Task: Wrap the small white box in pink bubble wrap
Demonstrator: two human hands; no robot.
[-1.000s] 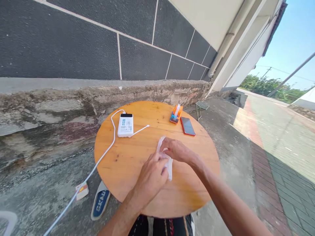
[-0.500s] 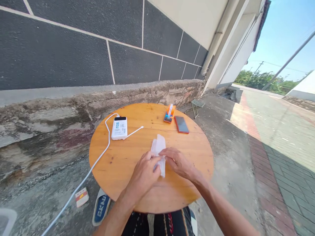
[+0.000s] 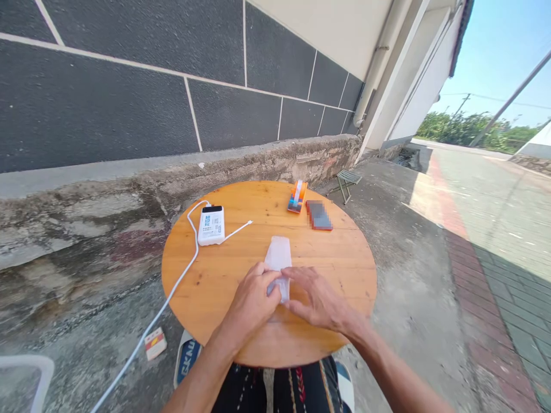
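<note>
On the round wooden table [image 3: 206, 304] lies a flattened, folded strip of thin white, translucent sheet [image 3: 278, 252]; whether it is a plastic bag or tissue I cannot tell. My left hand [image 3: 253, 295] is on its left side, fingers curled, with index finger and thumb holding the lower part down. Across from it, my right hand [image 3: 316, 298] touches the sheet's right edge with its fingertips. Its fingers are stretched out and its thumb is spread apart, near the lower corner. Both index fingertips nearly meet over the sheet.
A white power bank [image 3: 212, 225] with a white cable [image 3: 172, 295] sits at the left. Farther back are an orange tape dispenser [image 3: 297, 196] and a phone [image 3: 319, 215]. A folding stool [image 3: 345, 182] stands beyond, and a small box [image 3: 155, 343] lies on the ground.
The sheet now looks flatter and neater, with straighter edges. My right hand has opened its thumb and spread lower along the right edge. My left hand has barely moved.
</note>
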